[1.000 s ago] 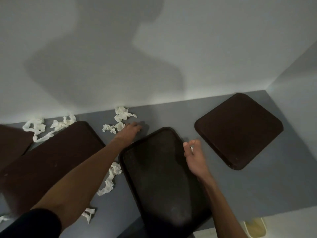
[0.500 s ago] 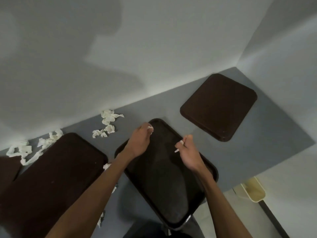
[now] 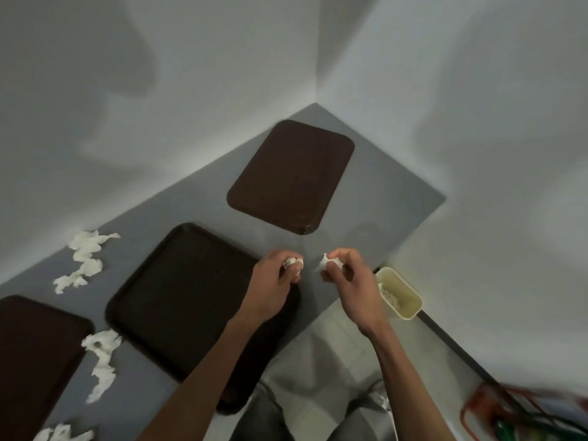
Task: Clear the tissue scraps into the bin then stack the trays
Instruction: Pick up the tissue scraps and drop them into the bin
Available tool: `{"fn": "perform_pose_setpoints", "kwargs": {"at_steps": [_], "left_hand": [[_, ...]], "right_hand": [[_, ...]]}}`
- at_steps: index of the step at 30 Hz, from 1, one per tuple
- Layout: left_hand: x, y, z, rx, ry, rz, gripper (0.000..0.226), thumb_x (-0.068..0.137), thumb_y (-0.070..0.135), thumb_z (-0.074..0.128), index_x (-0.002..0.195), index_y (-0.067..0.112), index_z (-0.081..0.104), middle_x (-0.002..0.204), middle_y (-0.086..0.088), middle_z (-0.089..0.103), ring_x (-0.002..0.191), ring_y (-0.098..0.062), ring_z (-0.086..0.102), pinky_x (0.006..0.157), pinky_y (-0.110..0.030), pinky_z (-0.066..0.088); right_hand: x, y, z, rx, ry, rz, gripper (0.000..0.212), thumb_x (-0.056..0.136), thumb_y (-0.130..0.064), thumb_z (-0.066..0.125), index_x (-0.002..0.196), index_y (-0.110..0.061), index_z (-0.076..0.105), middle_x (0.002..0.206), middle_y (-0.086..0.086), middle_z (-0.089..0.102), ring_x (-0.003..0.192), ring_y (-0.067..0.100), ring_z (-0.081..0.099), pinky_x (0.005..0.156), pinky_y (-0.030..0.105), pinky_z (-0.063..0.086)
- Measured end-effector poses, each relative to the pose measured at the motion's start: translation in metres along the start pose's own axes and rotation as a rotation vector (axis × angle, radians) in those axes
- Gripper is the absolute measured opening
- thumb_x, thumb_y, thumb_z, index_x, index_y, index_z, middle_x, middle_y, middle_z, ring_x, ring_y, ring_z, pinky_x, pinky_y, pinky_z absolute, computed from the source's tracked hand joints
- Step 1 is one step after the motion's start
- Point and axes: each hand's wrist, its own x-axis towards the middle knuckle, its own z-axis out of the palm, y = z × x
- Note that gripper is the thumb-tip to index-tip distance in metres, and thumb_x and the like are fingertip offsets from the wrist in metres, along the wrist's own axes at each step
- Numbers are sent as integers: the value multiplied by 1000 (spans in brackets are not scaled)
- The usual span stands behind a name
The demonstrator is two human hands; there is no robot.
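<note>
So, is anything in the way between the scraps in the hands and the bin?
Nothing visible for the right hand: its scrap is left of the bin, whose top is open. The left hand and its scrap have only the right hand between them and the bin.

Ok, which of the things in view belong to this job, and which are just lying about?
Job: held scraps in the left hand and right hand; loose scraps on the grey table; cream bin; far tray; middle tray; left tray.

Lying about: blurred red and green object at lower right; cannot tell what it is.
</note>
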Motion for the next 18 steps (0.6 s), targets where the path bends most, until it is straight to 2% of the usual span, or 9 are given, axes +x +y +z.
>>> {"fn": "perform_pose_setpoints", "kwargs": {"at_steps": [4, 6, 7, 10, 13, 18], "left_hand": [[10, 45, 84, -119, 4, -39, 24, 99, 35, 67, 122, 29, 63, 100, 11, 73, 89, -1, 70, 84, -26, 58], [15, 68, 128, -199, 32, -110, 25, 96, 32, 72, 115, 21, 60, 92, 6, 73, 79, -2, 70, 73, -17, 55], [19, 78, 151, -228, 31, -130, 24, 96, 29, 73, 110, 17, 59, 87, 3, 73, 72, -4, 69, 69, -17, 54], [31, 94, 219, -279, -35, -134, 21, 95, 28, 74, 98, 17, 58, 77, -2, 72, 66, -18, 69, 68, -32, 57], [43, 100, 278, -272, -110, -142, 14, 96, 25, 73, 97, 20, 59, 79, -4, 74, 68, -23, 73, 68, -36, 59], [72, 80, 356, -233, -173, -195, 7, 93, 19, 76, 95, 17, 69, 88, -1, 78, 72, -14, 78, 67, -29, 60]], "right_hand": [[5, 37, -88, -37, 65, -28, 3, 105, -24, 66, 106, -25, 68, 97, -6, 76, 87, 18, 76, 84, 50, 62], [8, 58, -131, -63, 77, 2, 4, 103, -23, 67, 105, -26, 69, 91, -4, 76, 84, 18, 76, 81, 50, 61], [9, 69, -152, -73, 87, 17, 5, 102, -22, 68, 104, -26, 69, 92, -4, 76, 83, 18, 75, 80, 50, 61], [11, 103, -210, -107, 124, 50, 4, 99, -22, 70, 102, -25, 71, 96, -3, 75, 84, 21, 74, 80, 50, 59], [13, 141, -260, -104, 173, 133, 6, 100, -24, 69, 104, -27, 72, 94, -4, 77, 85, 20, 75, 81, 51, 60], [26, 215, -307, -62, 260, 254, 17, 104, -21, 65, 105, -33, 77, 104, -10, 80, 95, 10, 78, 90, 48, 63]]}}
